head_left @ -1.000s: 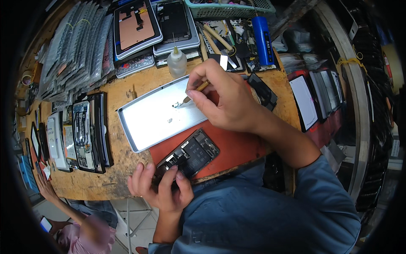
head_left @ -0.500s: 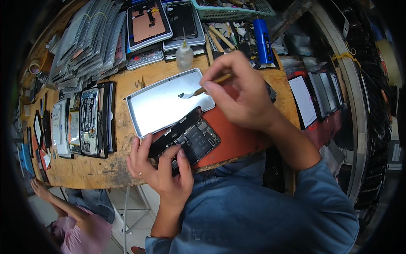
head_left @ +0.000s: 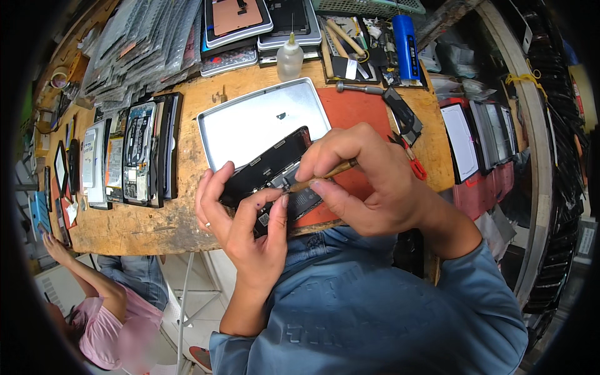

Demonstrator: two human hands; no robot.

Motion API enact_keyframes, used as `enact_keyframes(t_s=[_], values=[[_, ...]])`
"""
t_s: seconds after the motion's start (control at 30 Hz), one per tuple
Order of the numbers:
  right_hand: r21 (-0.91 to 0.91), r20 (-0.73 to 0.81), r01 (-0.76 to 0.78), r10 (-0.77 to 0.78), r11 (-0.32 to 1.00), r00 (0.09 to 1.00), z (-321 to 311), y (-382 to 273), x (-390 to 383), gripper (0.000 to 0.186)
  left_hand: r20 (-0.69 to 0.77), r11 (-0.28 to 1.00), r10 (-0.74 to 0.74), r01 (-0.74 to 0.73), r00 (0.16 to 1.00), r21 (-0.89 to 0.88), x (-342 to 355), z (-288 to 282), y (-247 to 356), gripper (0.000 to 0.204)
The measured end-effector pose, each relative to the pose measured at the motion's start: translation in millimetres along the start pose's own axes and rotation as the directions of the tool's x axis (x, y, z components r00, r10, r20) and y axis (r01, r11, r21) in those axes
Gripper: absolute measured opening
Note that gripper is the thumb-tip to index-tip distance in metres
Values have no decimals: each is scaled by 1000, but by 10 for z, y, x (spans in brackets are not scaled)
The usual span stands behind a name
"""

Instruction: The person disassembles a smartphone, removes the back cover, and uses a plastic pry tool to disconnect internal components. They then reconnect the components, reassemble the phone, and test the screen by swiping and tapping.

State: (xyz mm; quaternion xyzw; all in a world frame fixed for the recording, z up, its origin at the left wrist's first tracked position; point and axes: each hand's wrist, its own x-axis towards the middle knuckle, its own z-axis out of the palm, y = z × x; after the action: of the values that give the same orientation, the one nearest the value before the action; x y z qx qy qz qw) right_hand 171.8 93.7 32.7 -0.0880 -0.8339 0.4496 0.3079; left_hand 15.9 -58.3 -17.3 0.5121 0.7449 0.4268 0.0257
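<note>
My left hand (head_left: 250,244) grips an opened phone (head_left: 256,172), its black screen assembly raised along the back edge and its battery partly visible. My right hand (head_left: 372,190) pinches a slim brown-handled tool (head_left: 339,168), whose end is at the phone's inner parts near my left fingertips; its exact tip is too small to make out. Behind the phone lies a white metal tray (head_left: 237,134) with a small dark piece (head_left: 281,116) in it. An orange-red mat (head_left: 347,112) lies under the work, with red-handled scissors (head_left: 417,167) and a dark phone part (head_left: 403,115) at its right.
Stacked phones (head_left: 140,150) stand left, below bubble-wrap bags (head_left: 140,47). A dropper bottle (head_left: 289,61), phone trays (head_left: 237,19) and a blue cylindrical device (head_left: 406,47) line the back. Cases (head_left: 478,140) sit right. Another person (head_left: 109,309) is at the lower left.
My right hand has moved the tool down from over the tray to the phone. My left hand and the phone are higher in the picture, and the screen assembly has been raised.
</note>
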Motion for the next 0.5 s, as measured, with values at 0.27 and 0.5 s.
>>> enact_keyframes(t_s=[0.27, 0.5], values=[[-39, -7, 13, -13, 999, 1000, 7, -20, -7, 33, -11, 1000, 14, -14, 1000, 12, 6, 14, 4, 10], [-42, -11, 22, -23, 999, 1000, 20, -28, -11, 33, -11, 999, 23, -23, 1000, 26, 9, 4, 2, 13]])
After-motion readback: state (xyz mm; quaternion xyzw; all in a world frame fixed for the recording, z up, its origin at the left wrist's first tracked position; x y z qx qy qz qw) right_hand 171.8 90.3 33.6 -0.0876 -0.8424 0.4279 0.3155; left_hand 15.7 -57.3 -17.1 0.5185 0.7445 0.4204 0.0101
